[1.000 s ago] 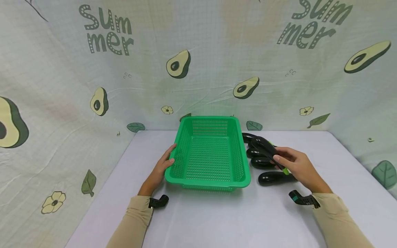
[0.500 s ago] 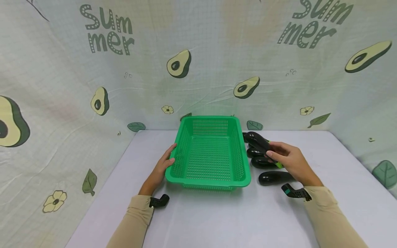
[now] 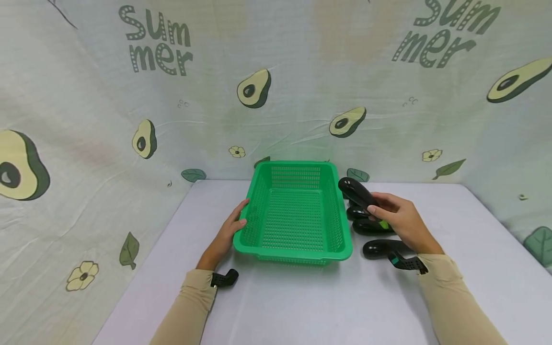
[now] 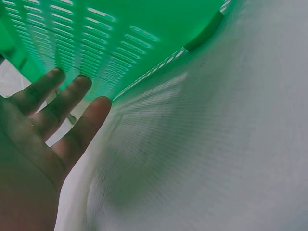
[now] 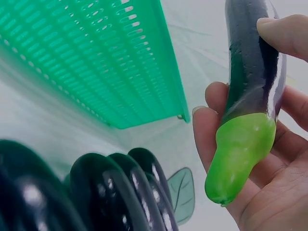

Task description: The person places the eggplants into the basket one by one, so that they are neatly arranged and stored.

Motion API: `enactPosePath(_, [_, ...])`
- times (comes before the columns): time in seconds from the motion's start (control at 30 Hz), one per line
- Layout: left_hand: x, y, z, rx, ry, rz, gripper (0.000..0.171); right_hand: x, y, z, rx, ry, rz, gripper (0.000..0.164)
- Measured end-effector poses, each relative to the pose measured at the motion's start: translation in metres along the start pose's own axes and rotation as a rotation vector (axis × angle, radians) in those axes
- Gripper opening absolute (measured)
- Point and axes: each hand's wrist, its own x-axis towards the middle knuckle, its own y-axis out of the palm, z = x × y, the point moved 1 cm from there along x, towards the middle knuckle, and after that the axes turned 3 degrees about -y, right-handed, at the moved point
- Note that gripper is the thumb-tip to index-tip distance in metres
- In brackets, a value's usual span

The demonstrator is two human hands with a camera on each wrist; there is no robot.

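A dark eggplant (image 3: pixel 357 191) with a bright green cap is in my right hand (image 3: pixel 400 218), fingers and thumb curled round its cap end. Its rounded tip points up and left, close to the right rim of a green plastic basket (image 3: pixel 293 255). In the right wrist view the green cap (image 5: pixel 240 154) sits in front of the palm. My left hand (image 3: pixel 224 235) rests against the basket's left side, and the left wrist view has its straight fingers (image 4: pixel 86 120) at the slotted wall. Inside the basket only the bare slotted bottom shows.
Several more eggplants (image 3: pixel 372 226) lie in a group on the white table right of the basket, partly covered by the right hand. One eggplant (image 3: pixel 381 248) lies nearer the front, beside the right wrist. A printed cloth (image 3: pixel 297 96) hangs behind the table.
My right hand has moved left with the eggplant, bringing its tip up near the basket's right rim. The left hand stays at the basket's side. The head view has shifted slightly.
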Motion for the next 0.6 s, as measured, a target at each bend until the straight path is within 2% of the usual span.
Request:
enactPosePath(0.23, [0.001,0.001,0.0,0.011,-0.012,-0.012,0.06,0.016,0.004,0.008,0.039,0.013,0.009,0.05])
enactPosePath(0.6, [-0.001,0.002,-0.004,0.006,-0.011,-0.014,0.063,0.039,0.009,0.018,0.01,-0.022,0.066,0.055])
